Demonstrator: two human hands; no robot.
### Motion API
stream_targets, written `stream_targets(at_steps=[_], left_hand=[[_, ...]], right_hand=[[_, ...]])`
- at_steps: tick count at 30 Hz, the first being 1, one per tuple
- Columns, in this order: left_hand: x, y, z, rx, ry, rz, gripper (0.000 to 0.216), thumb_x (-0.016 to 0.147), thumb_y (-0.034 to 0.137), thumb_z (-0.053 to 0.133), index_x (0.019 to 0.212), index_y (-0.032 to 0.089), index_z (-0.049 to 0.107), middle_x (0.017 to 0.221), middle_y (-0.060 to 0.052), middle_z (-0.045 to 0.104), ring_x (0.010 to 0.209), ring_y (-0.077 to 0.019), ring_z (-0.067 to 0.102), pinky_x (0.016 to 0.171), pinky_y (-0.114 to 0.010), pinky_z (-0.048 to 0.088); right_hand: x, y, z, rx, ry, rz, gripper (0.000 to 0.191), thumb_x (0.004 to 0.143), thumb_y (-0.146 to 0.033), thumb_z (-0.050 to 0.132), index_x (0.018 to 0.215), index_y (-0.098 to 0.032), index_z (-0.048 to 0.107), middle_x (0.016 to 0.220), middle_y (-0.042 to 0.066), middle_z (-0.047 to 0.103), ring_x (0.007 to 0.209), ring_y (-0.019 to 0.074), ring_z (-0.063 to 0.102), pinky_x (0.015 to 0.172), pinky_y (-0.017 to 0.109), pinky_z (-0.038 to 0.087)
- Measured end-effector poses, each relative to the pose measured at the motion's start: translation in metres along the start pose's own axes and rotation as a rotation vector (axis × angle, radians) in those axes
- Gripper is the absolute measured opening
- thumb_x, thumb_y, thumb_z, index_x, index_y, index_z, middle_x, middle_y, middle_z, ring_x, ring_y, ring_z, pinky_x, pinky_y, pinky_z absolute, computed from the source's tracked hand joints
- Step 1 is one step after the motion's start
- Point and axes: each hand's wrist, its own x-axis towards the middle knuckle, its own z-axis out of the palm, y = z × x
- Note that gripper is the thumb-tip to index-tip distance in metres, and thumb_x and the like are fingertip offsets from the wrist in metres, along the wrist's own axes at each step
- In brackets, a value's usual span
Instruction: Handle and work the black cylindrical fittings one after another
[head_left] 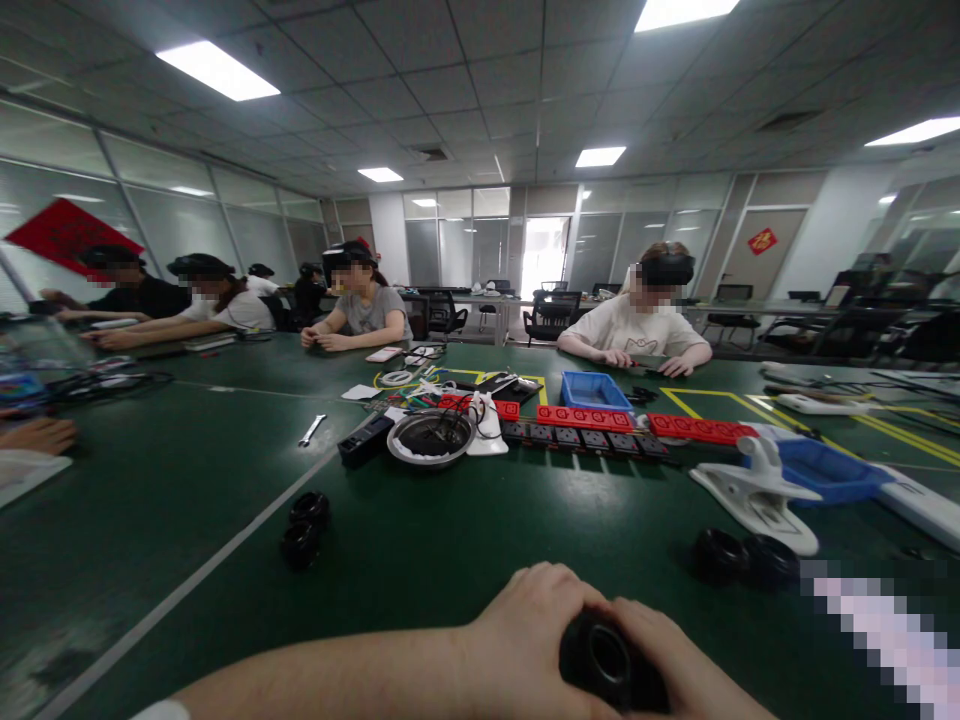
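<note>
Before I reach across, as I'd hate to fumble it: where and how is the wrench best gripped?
Probably mid-length, from above and the left, pinching across its long sides: the wrench lies flat on the table, its narrow middle exposed, and the black box sits to its right.

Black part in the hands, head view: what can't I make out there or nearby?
- Black part: head view, sides and back hidden by left hand and right hand.
- Right forearm: head view, cut off by bottom edge.
- Pixelated patch: head view, coarse blocks mask what it is.
</note>
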Motion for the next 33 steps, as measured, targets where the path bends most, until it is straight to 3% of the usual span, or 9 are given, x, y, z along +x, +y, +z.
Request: stream_targets(at_steps=[7, 13, 19, 23, 28, 33], left_hand=[[0.004, -0.006, 0.005, 0.016, -0.005, 0.01, 0.044, 0.063, 0.046, 0.072, 0.098, 0.023, 0.06, 0.085, 0.0, 0.058, 0.08, -0.0173, 0.055, 0.072, -0.025, 0.041], [0.001, -0.003, 0.008, -0.022, 0.037, -0.068, 0.043, 0.06, 0.046, 0.075, 0.094, 0.023, 0.061, 0.082, 0.002, 0.056, 0.076, -0.016, 0.053, 0.07, -0.025, 0.041], [0.0, -0.006, 0.016, 0.01, 0.147, -0.13, 0.047, 0.057, 0.042, 0.077, 0.097, 0.023, 0.06, 0.085, 0.001, 0.056, 0.079, -0.018, 0.051, 0.074, -0.028, 0.04], [0.004, -0.008, 0.011, 0.019, 0.09, -0.038, 0.048, 0.06, 0.042, 0.076, 0.101, 0.023, 0.06, 0.085, 0.0, 0.058, 0.081, -0.018, 0.053, 0.076, -0.027, 0.04], [0.009, -0.014, 0.001, -0.007, -0.043, 0.097, 0.047, 0.066, 0.04, 0.073, 0.108, 0.025, 0.058, 0.085, 0.001, 0.057, 0.08, -0.0164, 0.054, 0.073, -0.023, 0.041], [0.007, -0.012, 0.005, -0.045, -0.055, 0.027, 0.048, 0.064, 0.044, 0.073, 0.106, 0.026, 0.059, 0.085, 0.001, 0.056, 0.078, -0.0161, 0.053, 0.071, -0.024, 0.041]], right_hand=[[0.004, 0.002, -0.01, 0.035, -0.13, 0.016, 0.027, 0.063, -0.023, 0.068, 0.089, -0.017, 0.061, 0.092, 0.005, 0.058, 0.091, 0.0237, 0.051, 0.081, 0.033, 0.037], [0.01, 0.014, 0.013, -0.134, 0.046, 0.059, 0.029, 0.055, -0.029, 0.072, 0.075, -0.015, 0.058, 0.079, 0.005, 0.058, 0.074, 0.0221, 0.053, 0.064, 0.029, 0.039], [0.005, 0.0, 0.022, -0.306, 0.191, 0.106, 0.029, 0.062, -0.034, 0.065, 0.083, -0.015, 0.058, 0.084, 0.01, 0.06, 0.079, 0.0273, 0.053, 0.072, 0.039, 0.038], [0.003, -0.006, 0.01, -0.161, 0.084, 0.06, 0.034, 0.058, -0.027, 0.067, 0.089, -0.014, 0.058, 0.091, 0.01, 0.058, 0.086, 0.0273, 0.052, 0.077, 0.038, 0.038], [0.001, 0.001, -0.007, 0.07, -0.051, 0.047, 0.024, 0.063, -0.019, 0.063, 0.086, -0.017, 0.058, 0.088, 0.003, 0.057, 0.084, 0.0214, 0.052, 0.073, 0.03, 0.04], [0.005, 0.011, 0.004, -0.022, 0.028, 0.099, 0.03, 0.053, -0.024, 0.074, 0.077, -0.015, 0.057, 0.08, 0.001, 0.055, 0.076, 0.0197, 0.052, 0.063, 0.026, 0.038]])
